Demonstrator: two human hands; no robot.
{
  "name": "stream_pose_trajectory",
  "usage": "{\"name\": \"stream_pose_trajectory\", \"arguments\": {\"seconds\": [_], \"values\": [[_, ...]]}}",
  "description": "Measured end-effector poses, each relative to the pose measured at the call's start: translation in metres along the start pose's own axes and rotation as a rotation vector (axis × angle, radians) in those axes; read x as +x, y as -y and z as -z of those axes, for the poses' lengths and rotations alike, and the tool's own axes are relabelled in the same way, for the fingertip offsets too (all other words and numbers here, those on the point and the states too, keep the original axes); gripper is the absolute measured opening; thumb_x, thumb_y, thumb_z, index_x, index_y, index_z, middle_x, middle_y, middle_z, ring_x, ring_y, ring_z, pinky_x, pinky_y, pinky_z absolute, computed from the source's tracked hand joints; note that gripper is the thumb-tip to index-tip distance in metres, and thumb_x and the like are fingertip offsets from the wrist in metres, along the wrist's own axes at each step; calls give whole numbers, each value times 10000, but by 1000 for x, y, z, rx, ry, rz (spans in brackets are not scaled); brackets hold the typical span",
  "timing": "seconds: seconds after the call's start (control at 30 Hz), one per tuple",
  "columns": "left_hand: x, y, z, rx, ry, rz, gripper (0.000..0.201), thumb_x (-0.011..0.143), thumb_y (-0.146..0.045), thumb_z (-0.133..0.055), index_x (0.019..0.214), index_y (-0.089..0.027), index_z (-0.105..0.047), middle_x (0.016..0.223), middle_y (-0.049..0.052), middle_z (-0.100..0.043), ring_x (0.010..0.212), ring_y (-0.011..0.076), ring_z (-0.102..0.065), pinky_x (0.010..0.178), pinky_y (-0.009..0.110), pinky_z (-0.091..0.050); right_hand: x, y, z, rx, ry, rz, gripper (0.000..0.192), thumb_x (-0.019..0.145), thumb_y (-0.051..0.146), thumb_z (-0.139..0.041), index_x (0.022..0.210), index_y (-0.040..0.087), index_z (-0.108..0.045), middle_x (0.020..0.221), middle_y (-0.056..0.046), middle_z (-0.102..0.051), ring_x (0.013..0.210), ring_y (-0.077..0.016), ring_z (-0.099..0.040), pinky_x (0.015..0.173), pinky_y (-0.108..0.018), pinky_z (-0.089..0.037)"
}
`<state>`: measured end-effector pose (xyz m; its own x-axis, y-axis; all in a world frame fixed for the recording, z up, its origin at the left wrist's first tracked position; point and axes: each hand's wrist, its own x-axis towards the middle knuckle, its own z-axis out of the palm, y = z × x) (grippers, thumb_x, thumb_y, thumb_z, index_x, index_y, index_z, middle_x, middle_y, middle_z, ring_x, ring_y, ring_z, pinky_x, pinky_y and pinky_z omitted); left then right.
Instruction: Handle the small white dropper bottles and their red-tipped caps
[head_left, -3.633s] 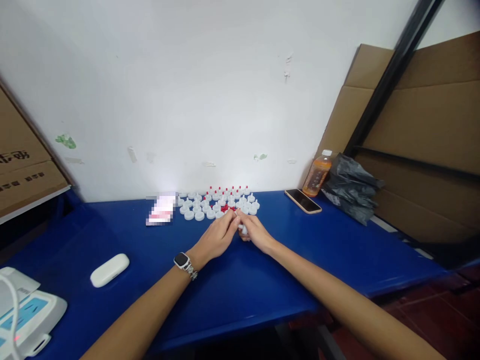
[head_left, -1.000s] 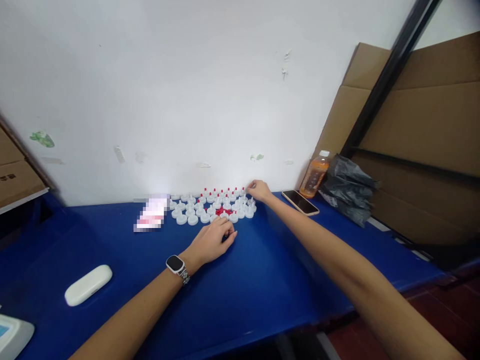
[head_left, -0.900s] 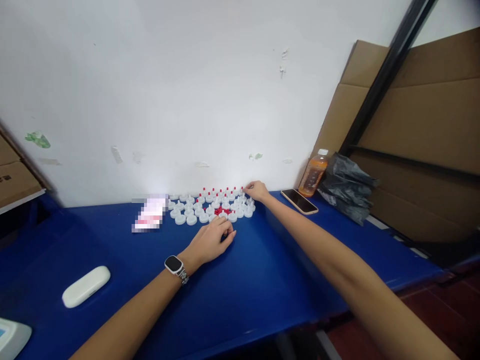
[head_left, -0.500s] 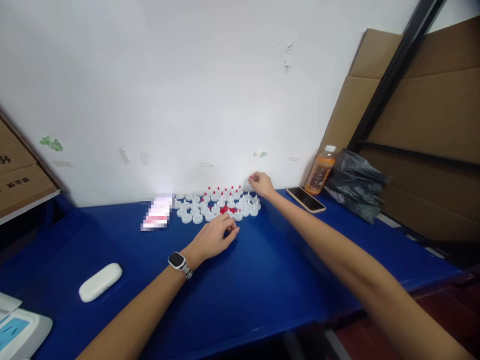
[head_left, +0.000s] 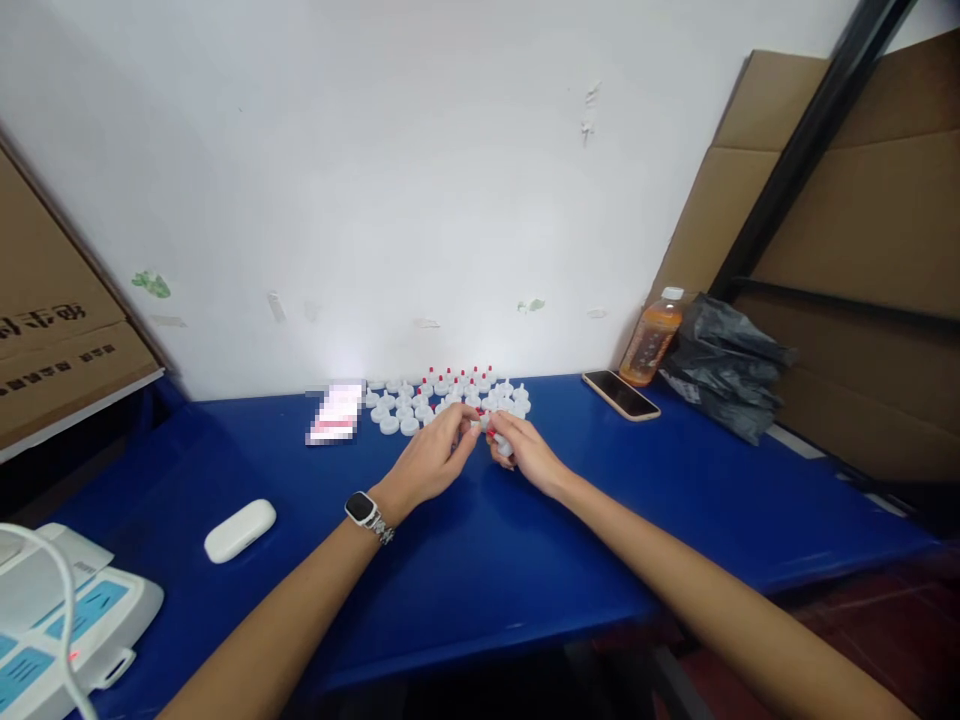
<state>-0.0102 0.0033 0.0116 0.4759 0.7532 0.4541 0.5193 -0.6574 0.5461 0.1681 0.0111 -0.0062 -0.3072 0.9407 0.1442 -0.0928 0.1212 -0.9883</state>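
Note:
White nozzle caps (head_left: 389, 425) stand in a cluster by the wall, several at the back wearing small red tips (head_left: 448, 371). In front of the cluster, my left hand (head_left: 431, 455) has its thumb and index finger pinched together, with a bit of white showing at the fingertips that I cannot make out. Close by on the right, my right hand (head_left: 529, 455) is closed around a white nozzle cap (head_left: 505, 446) with red at its upper end. The fingertips of both hands nearly meet, and they hide part of the cluster.
On the blue table (head_left: 465, 590) lie a white oblong case (head_left: 240, 531) and a phone (head_left: 621, 394). A drink bottle (head_left: 651, 340) stands beside a black plastic bag (head_left: 731, 365) at the right. A power strip (head_left: 112, 610) with a white cable occupies the left front corner; cardboard (head_left: 60, 310) rises behind.
My right hand has come from the back right of the cluster toward me, bringing a nozzle cap up to my left hand. The left fingers have closed into a pinch. The view has shifted slightly left.

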Motion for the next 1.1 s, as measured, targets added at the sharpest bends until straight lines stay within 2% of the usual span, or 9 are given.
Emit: {"name": "stream_pose_trajectory", "arguments": {"seconds": [0.13,0.33,0.4,0.5,0.6,0.67,0.77,0.9,1.1], "values": [[0,-6,-6,7,85,-46,250,1020,-392,-359,908,-206,-483,839,7,-572,712,144,-532,674,286,-414,-5,-1,-10,175,-12,-85,400,855,615,-551,821,243,-408,509,99,-377,387,-68,-263,386,-196,-165],[1,-3,-16,101,101,-157,284,1037,-338,-291,906,-201,-502,891,36,-589,810,171,-553,742,299,-420,-6,-5,-14,76,-31,-70,380,894,612,-491,830,256,-374,514,103,-331,408,-80,-255,388,-189,-180],[3,-2,-18,49,70,-134,310,1039,-351,-286,892,-199,-513,865,32,-598,795,167,-556,747,295,-419,-8,-4,-14,-34,-81,62,342,929,582,-447,849,252,-406,571,78,-377,455,-93,-327,421,-203,-265],[5,2,-12,-85,-60,25,395,1041,-415,-256,793,-198,-473,717,0,-547,657,141,-508,648,280,-393,-10,2,-9,-284,-203,254,294,965,532,-412,914,250,-477,679,34,-459,579,-123,-437,545,-242,-385],[8,13,6,-105,-249,173,440,1035,-463,-221,734,-205,-413,637,-18,-457,597,136,-445,592,280,-356,-8,7,4,-378,-314,283,327,970,545,-392,903,248,-511,675,19,-477,588,-140,-442,565,-260,-388],[14,21,18,-13,-248,156,411,1032,-455,-248,770,-205,-444,669,-10,-482,627,147,-462,618,291,-359,-4,7,12,-347,-340,249,385,959,581,-387,853,239,-527,649,17,-467,557,-139,-422,527,-259,-364],[32,31,24,164,-166,88,373,1020,-433,-310,793,-204,-498,720,21,-536,718,186,-496,688,318,-378,4,2,20,-327,-318,202,455,932,634,-402,829,226,-575,622,13,-469,529,-136,-413,482,-251,-335],[57,38,15,291,-83,70,313,980,-430,-436,838,-193,-584,760,54,-571,823,234,-516,732,337,-400,7,0,19,-352,-244,188,485,917,653,-423,819,218,-613,623,11,-502,499,-123,-405,464,-246,-320],[52,34,6,314,-141,107,308,984,-425,-422,941,-187,-612,900,67,-606,912,229,-535,791,339,-425,0,10,20,-448,-143,197,461,923,603,-471,748,199,-606,648,7,-545,527,-115,-429,510,-246,-337]]}}
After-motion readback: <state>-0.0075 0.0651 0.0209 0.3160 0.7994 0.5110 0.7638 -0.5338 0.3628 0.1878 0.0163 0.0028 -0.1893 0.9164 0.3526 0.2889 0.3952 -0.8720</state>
